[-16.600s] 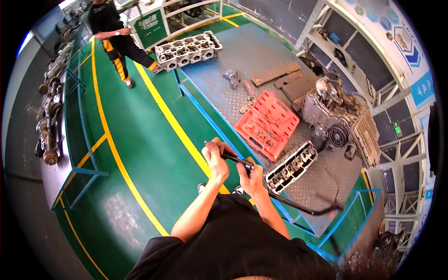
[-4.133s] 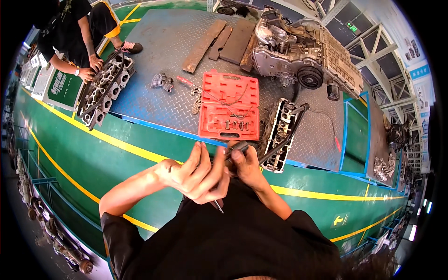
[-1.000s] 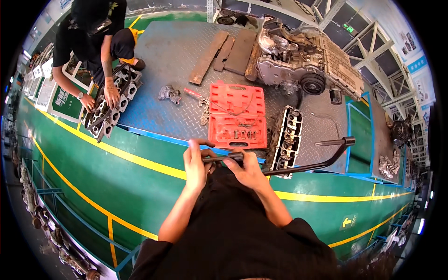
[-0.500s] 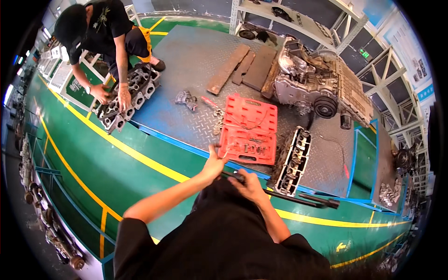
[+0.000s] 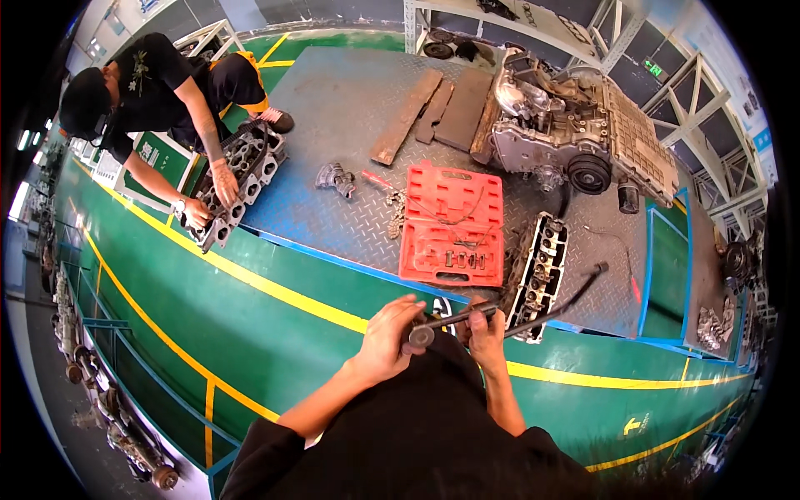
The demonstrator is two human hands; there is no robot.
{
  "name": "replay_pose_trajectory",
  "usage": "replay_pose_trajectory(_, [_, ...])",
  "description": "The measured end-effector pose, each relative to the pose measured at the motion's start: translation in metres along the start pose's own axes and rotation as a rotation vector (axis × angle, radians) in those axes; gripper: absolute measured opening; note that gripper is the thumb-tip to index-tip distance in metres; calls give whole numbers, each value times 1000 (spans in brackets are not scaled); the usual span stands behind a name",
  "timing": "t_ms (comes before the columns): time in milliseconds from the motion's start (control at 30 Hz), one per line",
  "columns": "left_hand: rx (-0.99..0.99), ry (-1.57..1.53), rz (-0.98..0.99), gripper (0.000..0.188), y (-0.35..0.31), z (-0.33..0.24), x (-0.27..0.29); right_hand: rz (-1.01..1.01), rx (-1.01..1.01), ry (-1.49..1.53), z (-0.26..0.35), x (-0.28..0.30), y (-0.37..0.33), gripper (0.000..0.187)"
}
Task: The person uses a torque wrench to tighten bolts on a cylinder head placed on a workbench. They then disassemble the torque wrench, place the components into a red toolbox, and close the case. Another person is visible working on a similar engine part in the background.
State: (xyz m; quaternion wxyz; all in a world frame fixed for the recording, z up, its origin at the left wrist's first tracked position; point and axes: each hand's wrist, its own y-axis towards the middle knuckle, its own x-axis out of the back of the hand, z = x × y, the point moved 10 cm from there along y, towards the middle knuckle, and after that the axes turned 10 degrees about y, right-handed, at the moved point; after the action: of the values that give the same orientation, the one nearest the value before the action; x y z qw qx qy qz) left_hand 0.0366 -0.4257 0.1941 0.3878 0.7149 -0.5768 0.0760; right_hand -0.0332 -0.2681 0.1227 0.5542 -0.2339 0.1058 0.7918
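A long dark metal tool [image 5: 454, 319] with a round disc-like end is held in front of me, over the table's near edge. My left hand [image 5: 387, 340] is closed about it near the round end. My right hand [image 5: 488, 337] grips it farther along, thumb up. From that hand a dark curved bar [image 5: 562, 310] reaches out to the right; its join with the tool is hidden. Beyond my hands an open red tool case [image 5: 454, 212] lies on the table with small metal parts in it. A cylinder head [image 5: 537, 279] sits just right of the case.
An engine [image 5: 575, 125] stands on the far right of the metal-topped table [image 5: 325, 100], next to wooden boards [image 5: 406, 117]. At the left, a co-worker [image 5: 158, 92] crouches with both hands on another cylinder head [image 5: 242, 179]. A red-handled screwdriver [image 5: 375, 178] lies near the case.
The tool has swung so its round end points toward me and its bar slants up to the right. Both my hands have shifted right. The co-worker leans lower.
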Motion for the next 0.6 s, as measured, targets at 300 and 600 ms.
replay_pose_trajectory(300, [1173,-915,88,57,-32,33,-15,199,378,-516,17,-37,15,25])
replay_pose_trajectory(600, [533,-726,144,45,-7,35,20,194,264,-514,33,-65,23,27])
